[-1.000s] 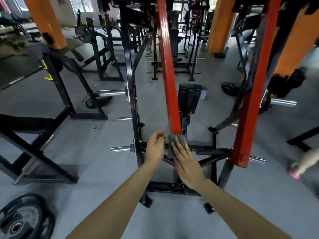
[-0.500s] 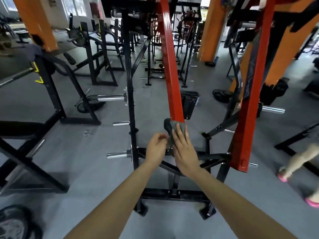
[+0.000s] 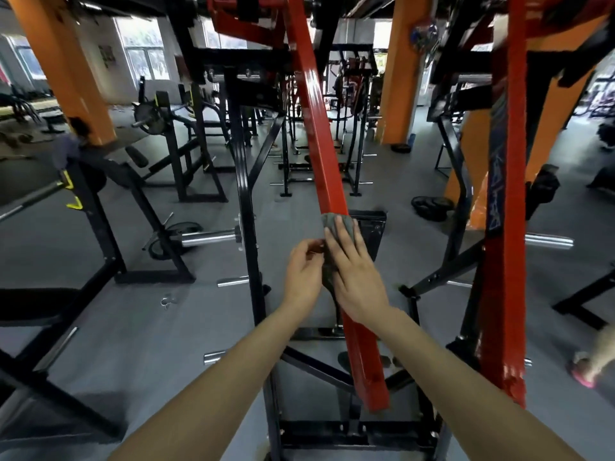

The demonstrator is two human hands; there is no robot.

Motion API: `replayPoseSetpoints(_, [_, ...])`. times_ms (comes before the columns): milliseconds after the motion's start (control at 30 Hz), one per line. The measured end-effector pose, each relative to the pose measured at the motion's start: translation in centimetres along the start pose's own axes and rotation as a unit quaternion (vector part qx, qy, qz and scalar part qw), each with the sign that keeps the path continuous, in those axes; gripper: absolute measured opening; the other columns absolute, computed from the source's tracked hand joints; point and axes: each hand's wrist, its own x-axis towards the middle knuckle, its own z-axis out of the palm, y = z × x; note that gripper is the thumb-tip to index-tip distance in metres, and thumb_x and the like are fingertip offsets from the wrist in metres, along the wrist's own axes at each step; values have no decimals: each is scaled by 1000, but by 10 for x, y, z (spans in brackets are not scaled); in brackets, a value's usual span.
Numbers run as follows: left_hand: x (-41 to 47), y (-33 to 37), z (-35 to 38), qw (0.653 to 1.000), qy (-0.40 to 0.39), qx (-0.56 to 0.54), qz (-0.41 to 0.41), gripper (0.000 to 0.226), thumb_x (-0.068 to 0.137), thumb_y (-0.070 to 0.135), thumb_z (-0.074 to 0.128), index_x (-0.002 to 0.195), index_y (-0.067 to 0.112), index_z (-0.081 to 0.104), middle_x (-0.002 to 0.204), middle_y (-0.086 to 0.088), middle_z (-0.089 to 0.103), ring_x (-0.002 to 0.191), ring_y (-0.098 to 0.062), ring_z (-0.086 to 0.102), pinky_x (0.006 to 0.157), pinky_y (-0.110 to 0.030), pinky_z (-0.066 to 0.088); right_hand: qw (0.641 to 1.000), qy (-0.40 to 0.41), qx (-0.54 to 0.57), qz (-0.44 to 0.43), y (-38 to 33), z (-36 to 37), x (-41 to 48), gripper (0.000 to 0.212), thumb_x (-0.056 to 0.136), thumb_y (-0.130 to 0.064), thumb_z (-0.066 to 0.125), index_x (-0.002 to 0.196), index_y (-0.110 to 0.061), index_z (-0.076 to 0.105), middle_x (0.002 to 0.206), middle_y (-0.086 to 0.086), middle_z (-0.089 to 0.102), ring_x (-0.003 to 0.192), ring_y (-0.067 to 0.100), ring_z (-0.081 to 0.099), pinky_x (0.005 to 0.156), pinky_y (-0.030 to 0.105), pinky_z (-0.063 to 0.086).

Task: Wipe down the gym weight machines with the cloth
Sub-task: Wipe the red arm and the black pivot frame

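A grey cloth point(image 3: 332, 224) is wrapped over the long red lever arm point(image 3: 319, 134) of a black-framed weight machine point(image 3: 246, 207). My right hand point(image 3: 354, 274) lies flat on the cloth with straight fingers, pressing it onto the red arm. My left hand point(image 3: 303, 274) sits close beside it on the left, fingers curled, pinching the cloth's left edge at the bar. The lower part of the cloth is hidden between my hands. A second red lever arm point(image 3: 506, 227) stands to the right.
Chrome weight pegs point(image 3: 209, 239) stick out left of the black upright. Other black machines point(image 3: 186, 154) and orange pillars point(image 3: 399, 78) fill the grey floor behind. A weight plate point(image 3: 432, 207) lies on the floor. Another person's foot in a pink shoe point(image 3: 585, 371) is at the right edge.
Both hands have slid the cloth upward along the red arm, away from its lower end. The view has tilted up and closer to the machine.
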Motion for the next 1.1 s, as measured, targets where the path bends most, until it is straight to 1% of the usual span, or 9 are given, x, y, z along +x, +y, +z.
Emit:
replayPoseSetpoints(100, [32, 13, -1, 998, 6, 27, 56, 27, 100, 2, 56, 122, 15, 64, 120, -4, 66, 105, -4, 64, 86, -15, 51, 1000, 16, -4, -6, 4, -2, 48, 82, 97, -5, 52, 167, -19, 12, 175, 2, -9, 160, 30, -15, 129, 51, 18])
replayPoseSetpoints(200, [54, 23, 2, 993, 29, 49, 102, 32, 95, -5, 59, 118, 16, 65, 118, -4, 63, 100, 1, 63, 80, -9, 49, 999, 36, 4, -26, 4, -8, 89, 85, 100, -9, 52, 167, -23, 2, 174, 3, -15, 161, 32, -2, 121, 50, 37])
replayPoseSetpoints(267, [76, 34, 3, 986, 63, 49, 145, 43, 90, -13, 55, 117, 18, 65, 120, 1, 59, 106, 1, 59, 83, -9, 46, 998, 56, 31, -20, 7, -17, 120, 91, 100, -9, 54, 166, -25, -7, 172, 3, -23, 150, 38, 33, 87, 30, 53])
replayPoseSetpoints(333, [97, 47, 3, 980, 70, 51, 181, 51, 86, -17, 51, 120, 18, 67, 123, 5, 57, 115, -2, 57, 89, -12, 45, 997, 63, 42, -7, 13, -23, 142, 91, 102, -13, 56, 166, -19, -8, 171, 3, -25, 132, 38, 53, 63, 9, 36])
replayPoseSetpoints(400, [119, 61, 5, 979, 33, 51, 196, 49, 89, -14, 53, 124, 16, 69, 128, 8, 58, 121, 1, 55, 98, -15, 45, 998, 57, 30, 8, 21, -23, 159, 87, 102, -16, 57, 166, -13, -1, 171, 2, -25, 129, 34, 56, 58, 8, 28])
replayPoseSetpoints(600, [164, 74, 7, 987, -48, 74, 135, 46, 108, 38, 48, 154, 35, 46, 154, 28, 34, 134, 24, 27, 117, -18, 24, 998, 55, 36, -4, 25, -33, 208, 95, 95, -17, 65, 167, -21, 3, 170, -15, -23, 158, 17, 22, 88, 21, 49])
replayPoseSetpoints(733, [203, 88, -2, 985, -140, -17, 98, 65, 98, 73, 41, 157, 47, 33, 160, 29, 34, 145, 13, 28, 122, -24, 22, 996, 69, 55, -29, 17, -43, 251, 88, 98, -18, 62, 167, -29, 8, 173, -16, -9, 160, 6, -1, 129, 42, 21])
replayPoseSetpoints(900, [274, 113, -17, 973, -202, -87, 69, 81, 93, 83, 33, 161, 39, 28, 164, 25, 27, 149, 11, 22, 128, -28, 16, 989, 122, 83, 32, 4, -40, 301, 66, 109, -12, 42, 166, -30, 14, 172, -22, 1, 157, -3, -1, 128, 29, 9])
replayPoseSetpoints(1100, [365, 162, -9, 982, -157, -21, 101, 62, 113, 44, 25, 166, 21, 4, 173, 5, 1, 159, -11, 3, 124, -28, 6, 979, 158, -42, 124, 8, -21, 350, 58, 111, -38, 34, 166, -25, 19, 172, -14, 14, 156, -2, 10, 127, 26, 20])
